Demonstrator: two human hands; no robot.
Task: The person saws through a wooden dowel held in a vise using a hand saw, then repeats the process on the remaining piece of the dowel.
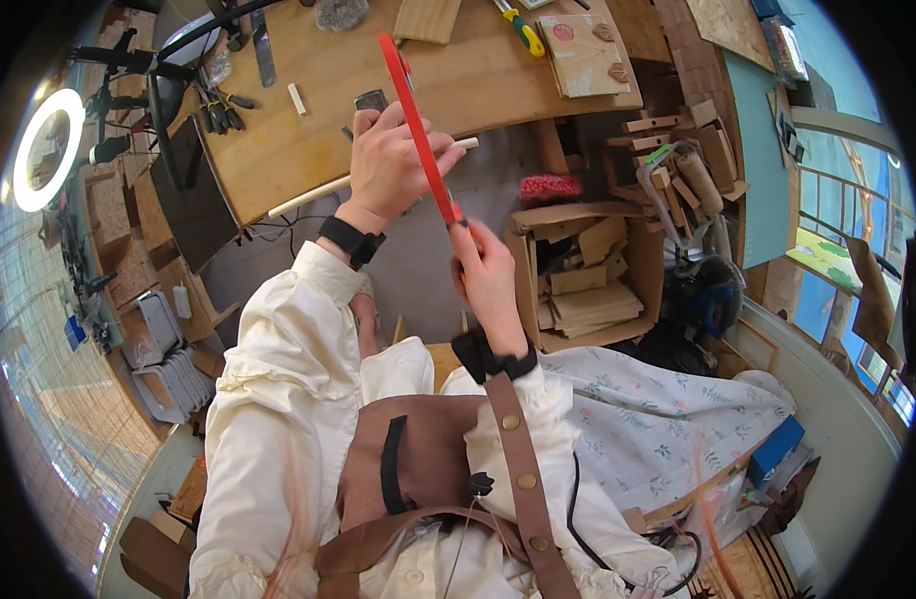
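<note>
My left hand [393,165] is closed around a thin pale wooden dowel [313,197] at the near edge of the workbench. The dowel sticks out on both sides of the fist, slanting up to the right. In my right hand [490,275] is the handle end of a red-framed saw [413,115], seen nearly edge-on. Its frame crosses over the dowel beside my left fingers and points away across the bench. The blade and its contact with the dowel cannot be made out. A small dark block [371,101] lies just beyond my left hand.
On the workbench [278,150] lie pliers [219,108], a short dowel piece [296,99], a metal ruler [263,50], a yellow-green handled tool [526,35] and a wooden panel [583,60]. A cardboard box [643,329] of wood scraps stands right of my right hand.
</note>
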